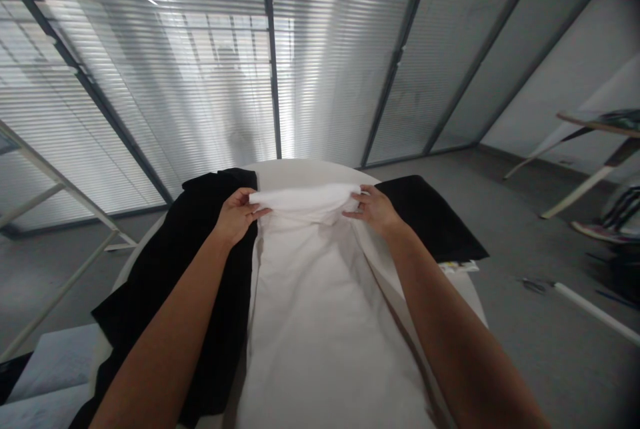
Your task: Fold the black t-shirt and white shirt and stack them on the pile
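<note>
A long white cloth [320,322] lies lengthwise over a round white table [300,170], its far end turned over into a narrow band. My left hand [239,216] grips the left end of that band, thumb and fingers on either side of it. At the band's right end, my right hand [373,209] pinches the fabric the same way. Both hands are level with each other near the table's far side. Black cloth [200,249] spreads beside the white one on the left, under my left forearm.
A folded black item [430,216] rests on the table's right side. Papers [55,362] are at the lower left, near a white metal frame [75,196]. Glass partitions with blinds stand behind; another table [595,124] is at the right.
</note>
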`<control>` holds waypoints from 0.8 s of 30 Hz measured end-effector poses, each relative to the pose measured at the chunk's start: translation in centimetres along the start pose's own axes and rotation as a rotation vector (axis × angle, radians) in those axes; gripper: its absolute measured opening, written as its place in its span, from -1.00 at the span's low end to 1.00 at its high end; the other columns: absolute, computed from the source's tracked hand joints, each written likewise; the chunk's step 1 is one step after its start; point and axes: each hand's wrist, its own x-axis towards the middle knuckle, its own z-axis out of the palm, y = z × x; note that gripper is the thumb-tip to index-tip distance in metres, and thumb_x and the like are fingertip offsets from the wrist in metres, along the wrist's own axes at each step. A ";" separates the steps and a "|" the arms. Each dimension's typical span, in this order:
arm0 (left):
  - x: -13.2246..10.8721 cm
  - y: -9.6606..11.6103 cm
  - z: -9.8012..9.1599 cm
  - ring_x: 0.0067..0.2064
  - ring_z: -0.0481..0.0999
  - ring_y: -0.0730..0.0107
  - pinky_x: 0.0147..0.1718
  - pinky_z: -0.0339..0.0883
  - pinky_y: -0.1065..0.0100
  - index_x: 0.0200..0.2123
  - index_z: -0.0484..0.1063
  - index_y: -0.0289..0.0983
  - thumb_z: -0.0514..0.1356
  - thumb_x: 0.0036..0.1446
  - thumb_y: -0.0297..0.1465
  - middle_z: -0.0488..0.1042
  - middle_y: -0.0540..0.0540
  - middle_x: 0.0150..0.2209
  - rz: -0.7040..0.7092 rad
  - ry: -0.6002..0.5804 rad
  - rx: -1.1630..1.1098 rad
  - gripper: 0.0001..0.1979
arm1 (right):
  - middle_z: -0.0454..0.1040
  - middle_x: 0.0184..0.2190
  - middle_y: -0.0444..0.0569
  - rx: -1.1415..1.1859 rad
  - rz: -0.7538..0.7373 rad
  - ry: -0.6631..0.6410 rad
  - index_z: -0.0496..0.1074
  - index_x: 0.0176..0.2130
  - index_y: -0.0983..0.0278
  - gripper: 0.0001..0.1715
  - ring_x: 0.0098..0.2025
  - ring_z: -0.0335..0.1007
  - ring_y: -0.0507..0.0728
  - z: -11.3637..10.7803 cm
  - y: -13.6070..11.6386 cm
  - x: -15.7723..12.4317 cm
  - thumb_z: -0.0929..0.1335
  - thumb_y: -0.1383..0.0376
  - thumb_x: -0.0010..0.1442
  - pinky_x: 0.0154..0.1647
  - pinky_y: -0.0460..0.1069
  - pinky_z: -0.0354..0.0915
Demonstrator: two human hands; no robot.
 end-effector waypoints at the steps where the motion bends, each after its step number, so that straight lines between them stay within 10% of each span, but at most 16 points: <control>1: 0.0 0.0 0.0 -0.22 0.53 0.33 -0.13 0.50 0.03 -0.34 0.42 -0.28 0.34 -0.25 -0.63 0.46 0.02 -0.37 0.020 -0.001 0.001 -0.67 | 0.41 -0.30 -0.17 0.031 -0.004 -0.006 0.27 -0.27 0.17 -0.60 -0.30 0.39 0.07 0.0 0.1 0.1 0.44 0.43 -0.12 -0.25 0.26 0.50; 12: -0.5 1.0 0.8 -0.19 0.51 0.26 -0.29 0.43 0.33 -0.54 0.43 -0.30 0.25 -0.32 -0.60 0.47 -0.05 -0.45 0.228 -0.019 -0.063 -0.83 | 0.41 -0.40 -0.11 0.128 -0.129 -0.061 0.43 -0.32 0.24 -0.60 -0.28 0.33 0.13 -0.1 0.6 0.1 0.30 0.42 -0.28 -0.27 0.10 0.41; 24: -0.8 3.2 0.6 -0.42 0.47 0.37 -0.55 0.29 0.44 -0.38 0.45 -0.30 0.23 -0.21 -0.45 0.45 -0.07 -0.42 -0.220 -0.062 0.230 -0.79 | 0.38 -0.57 0.03 -0.343 0.196 -0.167 0.50 -0.28 0.36 -0.51 -0.44 0.32 0.15 -0.8 -0.9 -0.8 0.18 0.11 0.02 -0.43 -0.01 0.22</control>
